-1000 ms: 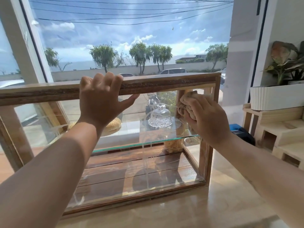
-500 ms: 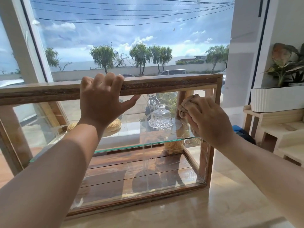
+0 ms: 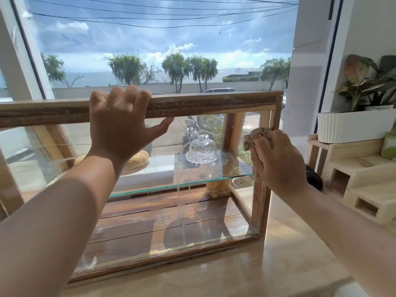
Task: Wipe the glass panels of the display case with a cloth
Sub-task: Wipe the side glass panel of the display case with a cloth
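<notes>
1. Head view: the display case [image 3: 214, 103] stands on a pale counter [image 3: 278, 266], its back towards a big window [image 3: 162, 50].
2. The left hand [image 3: 120, 127] grips the top wooden rail. The fingers are curled over the rail's far edge and the thumb is stretched out beneath it, against the front glass panel [image 3: 171, 224].
3. The right hand [image 3: 278, 161] is closed round a bunched beige cloth [image 3: 255, 136]. It presses the cloth to the upper part of the case's right front corner, where glass meets post.
4. White streaks run down the front panel. Behind it are a glass shelf [image 3: 150, 189] carrying a glass dome [image 3: 201, 146], and a plank floor below.
5. Edges: the right post stands near a white pillar [image 3: 300, 82], with a narrow gap between. Bare counter lies in front of the case and to its right.
6. Further right, wooden steps [image 3: 364, 189] hold a white planter [image 3: 351, 127], well apart from the hand.
7. A small dark mark on the top rail is too blurred to read.
</notes>
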Demonstrator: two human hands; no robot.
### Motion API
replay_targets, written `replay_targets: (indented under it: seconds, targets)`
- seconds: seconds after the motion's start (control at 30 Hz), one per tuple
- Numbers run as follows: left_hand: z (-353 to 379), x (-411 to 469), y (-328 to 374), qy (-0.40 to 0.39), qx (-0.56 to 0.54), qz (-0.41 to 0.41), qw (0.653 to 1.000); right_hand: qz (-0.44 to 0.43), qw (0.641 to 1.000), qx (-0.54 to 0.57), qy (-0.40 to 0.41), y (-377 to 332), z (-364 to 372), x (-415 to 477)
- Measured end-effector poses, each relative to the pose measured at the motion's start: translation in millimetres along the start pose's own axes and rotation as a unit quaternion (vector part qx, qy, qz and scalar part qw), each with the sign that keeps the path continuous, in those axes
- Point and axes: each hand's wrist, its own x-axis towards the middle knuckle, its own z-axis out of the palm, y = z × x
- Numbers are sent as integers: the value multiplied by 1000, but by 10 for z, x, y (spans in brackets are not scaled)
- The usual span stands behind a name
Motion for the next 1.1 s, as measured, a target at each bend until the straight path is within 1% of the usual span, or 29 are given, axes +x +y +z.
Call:
replay_targets:
  seconds: [0.1,0.17,0.27,0.4,0.5,0.53,0.63,0.67,0.7,0.8,0.87,1.0,1.1]
  targets:
    - [-1,4,-3,-2,2,1,1000,-27,999,1,-22,16,-12,-121]
    - [2,6,-5,-4,2,1,1000,-31,999,10,-11,32,-55,63]
    - [10,6,1,-1,0,0,1000,23,999,21,39,-20,-109,418]
    - [4,6,5,0,0,-2,1000,100,988,74,87,-277,-40,431]
    - [12,2,8,1,1,-3,1000,117,983,94,105,-463,-2,456]
    - [8,3,10,-1,0,-2,1000,101,985,91,106,-494,-3,473]
    - [-7,0,8,-1,-4,-2,1000,5,993,74,87,-436,-13,458]
    - [-13,0,8,0,-5,-3,1000,-11,995,66,80,-368,-18,449]
    - [-18,1,11,1,-6,-3,1000,-7,995,58,77,-297,-24,442]
    - [-13,5,12,6,-3,-1,1000,72,993,44,89,-164,-36,405]
    - [-6,2,11,8,-1,-1,1000,99,990,46,93,-171,-23,330]
    - [-13,-2,10,1,-3,-2,1000,103,990,63,69,-241,7,153]
    - [-6,1,12,0,-3,-3,1000,96,991,66,70,-264,-13,182]
